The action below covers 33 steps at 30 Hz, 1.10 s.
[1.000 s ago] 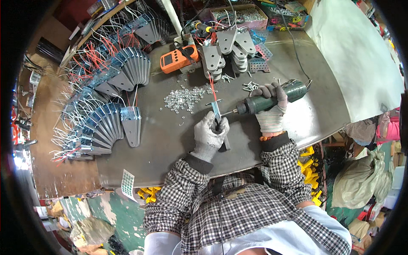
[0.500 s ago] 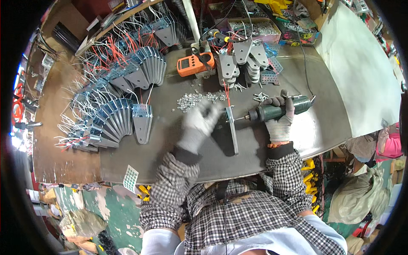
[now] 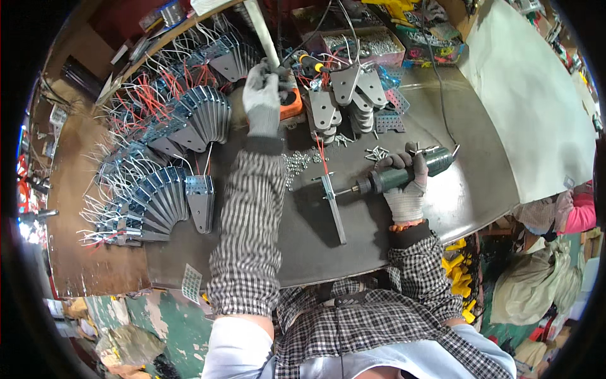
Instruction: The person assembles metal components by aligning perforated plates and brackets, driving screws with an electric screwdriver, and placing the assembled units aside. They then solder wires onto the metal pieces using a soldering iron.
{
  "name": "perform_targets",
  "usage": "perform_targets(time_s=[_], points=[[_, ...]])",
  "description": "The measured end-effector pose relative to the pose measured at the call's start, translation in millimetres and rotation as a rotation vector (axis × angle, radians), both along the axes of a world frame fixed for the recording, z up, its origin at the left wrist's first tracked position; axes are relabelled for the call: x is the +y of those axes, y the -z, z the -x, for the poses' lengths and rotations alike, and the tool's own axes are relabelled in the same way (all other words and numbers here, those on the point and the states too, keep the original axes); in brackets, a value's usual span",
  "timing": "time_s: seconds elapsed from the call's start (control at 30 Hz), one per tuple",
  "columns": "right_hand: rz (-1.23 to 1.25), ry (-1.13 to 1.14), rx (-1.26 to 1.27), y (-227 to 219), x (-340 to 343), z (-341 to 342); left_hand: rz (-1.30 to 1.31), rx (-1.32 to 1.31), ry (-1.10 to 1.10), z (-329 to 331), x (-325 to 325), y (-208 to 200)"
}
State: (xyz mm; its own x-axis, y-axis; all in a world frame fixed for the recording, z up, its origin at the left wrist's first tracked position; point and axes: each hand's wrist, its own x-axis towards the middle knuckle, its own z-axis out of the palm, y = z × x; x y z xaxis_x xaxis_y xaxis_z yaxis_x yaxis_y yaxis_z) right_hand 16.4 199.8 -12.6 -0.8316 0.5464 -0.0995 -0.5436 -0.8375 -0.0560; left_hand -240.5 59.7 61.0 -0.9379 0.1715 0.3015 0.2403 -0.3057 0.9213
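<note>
In my right hand (image 3: 406, 183), gloved, is a dark green electric screwdriver (image 3: 434, 162), its bit pointing left. The bit tip meets a grey metal bracket (image 3: 336, 218) that stands on edge on the table, with red wires rising from its far end. My left hand (image 3: 261, 95), also gloved, is stretched out to the far side, over the left part of an orange handheld meter (image 3: 291, 104). Its fingers are curled at a dark part by the pale post; what they grip is hidden. Loose nuts (image 3: 301, 164) lie between that arm and the bracket.
Rows of wired grey brackets (image 3: 201, 114) fill the left side. Stacked bare brackets (image 3: 353, 95) stand at the back, near screws (image 3: 377, 153) and a box of small hardware (image 3: 372, 45). A black cord (image 3: 442, 107) runs to the screwdriver. A white sheet (image 3: 517, 95) borders the right.
My left hand has gone from beside the bracket and nuts up and away to the orange meter. The right hand still holds the screwdriver at the bracket. The whole view has shifted slightly.
</note>
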Motion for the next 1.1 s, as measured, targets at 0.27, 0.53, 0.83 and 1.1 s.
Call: perform_targets(time_s=[0.27, 0.53, 0.83, 1.1], points=[[0.02, -0.016, 0.029, -6.2, -4.7, 3.6, -0.313, -0.233, 0.321, -167.3, -44.8, -4.8], [-0.012, -0.055, 0.092, -2.8, -5.4, -2.0, -0.216, -0.201, 0.305, -191.7, -43.1, -2.7], [-0.065, -0.027, 0.054, -4.3, -4.4, -4.5, -0.336, -0.247, 0.472, -188.6, -35.0, 8.6], [-0.178, 0.007, 0.137, -9.3, -8.8, -2.3, -0.444, -0.193, 0.396, -186.9, -23.6, 12.2]])
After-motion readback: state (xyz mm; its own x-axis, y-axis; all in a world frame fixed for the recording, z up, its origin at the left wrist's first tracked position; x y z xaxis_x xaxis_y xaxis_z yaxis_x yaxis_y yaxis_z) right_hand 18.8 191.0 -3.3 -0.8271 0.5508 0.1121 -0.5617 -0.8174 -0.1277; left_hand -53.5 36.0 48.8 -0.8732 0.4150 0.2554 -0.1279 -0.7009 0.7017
